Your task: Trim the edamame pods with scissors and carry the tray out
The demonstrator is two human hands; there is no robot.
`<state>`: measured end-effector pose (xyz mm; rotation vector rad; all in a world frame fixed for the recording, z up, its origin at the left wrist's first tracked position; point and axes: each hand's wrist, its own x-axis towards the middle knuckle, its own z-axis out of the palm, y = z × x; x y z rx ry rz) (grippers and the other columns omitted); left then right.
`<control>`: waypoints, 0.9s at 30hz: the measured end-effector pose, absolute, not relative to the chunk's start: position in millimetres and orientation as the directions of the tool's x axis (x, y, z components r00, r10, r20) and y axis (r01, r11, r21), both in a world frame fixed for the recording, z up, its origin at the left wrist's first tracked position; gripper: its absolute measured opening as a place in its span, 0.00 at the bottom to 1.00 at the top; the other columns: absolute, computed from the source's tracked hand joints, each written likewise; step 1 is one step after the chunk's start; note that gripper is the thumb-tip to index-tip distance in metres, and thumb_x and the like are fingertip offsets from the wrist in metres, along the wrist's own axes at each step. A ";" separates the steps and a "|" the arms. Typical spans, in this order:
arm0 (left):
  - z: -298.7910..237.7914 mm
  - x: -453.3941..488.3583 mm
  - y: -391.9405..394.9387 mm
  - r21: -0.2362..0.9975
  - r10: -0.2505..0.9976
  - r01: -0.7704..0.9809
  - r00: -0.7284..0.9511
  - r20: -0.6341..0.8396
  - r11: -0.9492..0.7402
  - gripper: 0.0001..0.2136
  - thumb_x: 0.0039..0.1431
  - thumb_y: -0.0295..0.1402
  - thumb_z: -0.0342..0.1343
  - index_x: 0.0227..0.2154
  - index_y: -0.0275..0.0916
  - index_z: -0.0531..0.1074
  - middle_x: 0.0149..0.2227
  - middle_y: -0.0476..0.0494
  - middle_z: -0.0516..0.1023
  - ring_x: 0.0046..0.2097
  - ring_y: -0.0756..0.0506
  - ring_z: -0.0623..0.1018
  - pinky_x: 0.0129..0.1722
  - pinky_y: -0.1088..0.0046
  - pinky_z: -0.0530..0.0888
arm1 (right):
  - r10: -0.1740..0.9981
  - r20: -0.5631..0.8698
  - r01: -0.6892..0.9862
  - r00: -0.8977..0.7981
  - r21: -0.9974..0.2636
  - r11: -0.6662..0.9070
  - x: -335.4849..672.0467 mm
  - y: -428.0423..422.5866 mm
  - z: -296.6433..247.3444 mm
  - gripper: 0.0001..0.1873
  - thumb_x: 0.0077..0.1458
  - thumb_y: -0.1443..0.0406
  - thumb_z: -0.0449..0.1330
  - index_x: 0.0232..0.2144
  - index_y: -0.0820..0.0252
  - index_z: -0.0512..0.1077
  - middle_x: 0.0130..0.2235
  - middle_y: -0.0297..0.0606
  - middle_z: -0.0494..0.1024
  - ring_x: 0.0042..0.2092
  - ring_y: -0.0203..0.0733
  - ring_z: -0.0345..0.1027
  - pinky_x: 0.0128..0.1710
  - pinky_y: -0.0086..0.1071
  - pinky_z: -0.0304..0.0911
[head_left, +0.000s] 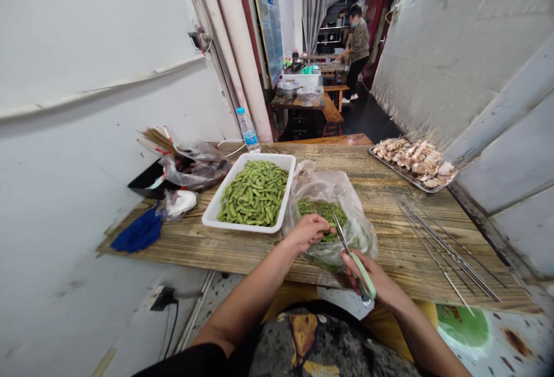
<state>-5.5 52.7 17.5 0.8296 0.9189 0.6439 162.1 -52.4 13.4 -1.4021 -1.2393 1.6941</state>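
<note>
My right hand (363,273) is closed round the light green handles of a pair of scissors (341,231), whose metal blades point up and away over a clear plastic bag (361,227). My left hand (309,232) pinches a green edamame pod at its fingertips, close beside the blades; most of the pod is hidden. Inside the open bag lie more edamame pods (308,208). Just left of the bag stands a white plastic tray (206,219) heaped with edamame pods (255,192).
On the wooden table (389,250), metal skewers (445,250) lie at right below a tray of skewered meat (418,160). A water bottle (249,133), a black box (149,183) and a blue cloth (137,231) are left. A person (358,42) stands at a far table.
</note>
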 end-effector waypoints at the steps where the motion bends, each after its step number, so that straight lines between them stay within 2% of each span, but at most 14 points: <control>1: 18.0 -5.0 51.6 0.835 0.775 -0.132 0.471 -0.421 0.534 0.06 0.46 0.27 0.57 0.25 0.35 0.63 0.27 0.45 0.77 0.13 0.61 0.55 0.14 0.80 0.43 | 0.882 -0.400 0.100 -0.249 -0.916 -0.387 162.0 -52.2 13.2 0.23 0.51 0.44 0.54 0.32 0.56 0.61 0.21 0.23 0.58 0.18 0.29 0.52 0.15 0.24 0.51; 9: 20.7 1.8 43.6 0.865 0.823 -0.157 0.426 -0.376 0.477 0.10 0.47 0.31 0.58 0.27 0.37 0.61 0.26 0.48 0.76 0.13 0.60 0.55 0.13 0.81 0.44 | 0.885 -0.396 0.073 -0.245 -0.918 -0.391 162.2 -50.5 13.5 0.23 0.49 0.43 0.56 0.32 0.55 0.61 0.21 0.23 0.58 0.19 0.29 0.52 0.16 0.25 0.51; 14: 20.5 5.4 39.1 0.868 0.819 -0.140 0.431 -0.379 0.476 0.12 0.47 0.33 0.59 0.28 0.37 0.59 0.25 0.49 0.76 0.13 0.60 0.55 0.13 0.82 0.45 | 0.885 -0.398 0.047 -0.244 -0.916 -0.399 161.3 -51.6 8.9 0.22 0.51 0.45 0.56 0.28 0.56 0.60 0.18 0.22 0.57 0.17 0.28 0.50 0.14 0.24 0.50; 18: 19.8 4.2 38.3 0.834 0.758 -0.124 0.503 -0.414 0.538 0.12 0.47 0.31 0.58 0.32 0.37 0.60 0.26 0.47 0.76 0.13 0.60 0.54 0.13 0.81 0.44 | 0.883 -0.419 0.010 -0.213 -0.904 -0.427 161.8 -51.3 -0.5 0.22 0.49 0.45 0.58 0.26 0.56 0.59 0.16 0.20 0.55 0.14 0.27 0.46 0.12 0.24 0.48; 20: 19.0 2.8 41.0 0.810 0.735 -0.130 0.520 -0.435 0.571 0.14 0.46 0.29 0.57 0.36 0.35 0.62 0.26 0.46 0.76 0.14 0.59 0.55 0.14 0.81 0.45 | 0.885 -0.420 0.010 -0.202 -0.904 -0.427 163.0 -50.7 -4.5 0.22 0.49 0.45 0.58 0.29 0.56 0.61 0.15 0.20 0.54 0.13 0.27 0.45 0.11 0.24 0.47; 22: 17.7 1.0 47.7 0.807 0.777 -0.181 0.451 -0.439 0.561 0.14 0.45 0.28 0.55 0.37 0.35 0.62 0.27 0.48 0.74 0.15 0.59 0.57 0.14 0.81 0.45 | 0.895 -0.397 0.012 -0.203 -0.915 -0.403 164.2 -50.4 -6.2 0.23 0.49 0.45 0.58 0.34 0.56 0.63 0.16 0.20 0.55 0.14 0.28 0.47 0.12 0.24 0.49; 24: 15.4 -1.4 58.3 0.839 0.851 -0.216 0.303 -0.428 0.499 0.10 0.46 0.27 0.51 0.34 0.36 0.62 0.27 0.50 0.72 0.16 0.58 0.59 0.15 0.81 0.46 | 0.907 -0.368 0.012 -0.205 -0.928 -0.373 165.2 -51.0 -5.6 0.24 0.49 0.45 0.58 0.37 0.57 0.63 0.18 0.21 0.57 0.16 0.28 0.49 0.13 0.24 0.51; 26: 11.7 -4.3 71.4 0.907 0.909 -0.099 0.133 -0.395 0.409 0.04 0.48 0.28 0.47 0.30 0.37 0.62 0.25 0.52 0.69 0.17 0.57 0.60 0.16 0.80 0.49 | 0.912 -0.357 0.010 -0.203 -0.932 -0.363 165.6 -52.2 -3.8 0.24 0.49 0.45 0.58 0.38 0.57 0.63 0.19 0.22 0.58 0.17 0.28 0.50 0.14 0.24 0.52; 27: 9.3 -5.6 78.0 0.940 0.938 0.037 0.053 -0.342 0.341 0.02 0.49 0.29 0.47 0.27 0.37 0.63 0.24 0.51 0.68 0.19 0.56 0.62 0.17 0.79 0.52 | 0.911 -0.360 0.012 -0.201 -0.931 -0.365 165.7 -52.8 -3.1 0.24 0.49 0.45 0.57 0.38 0.57 0.63 0.19 0.22 0.58 0.17 0.29 0.50 0.14 0.24 0.52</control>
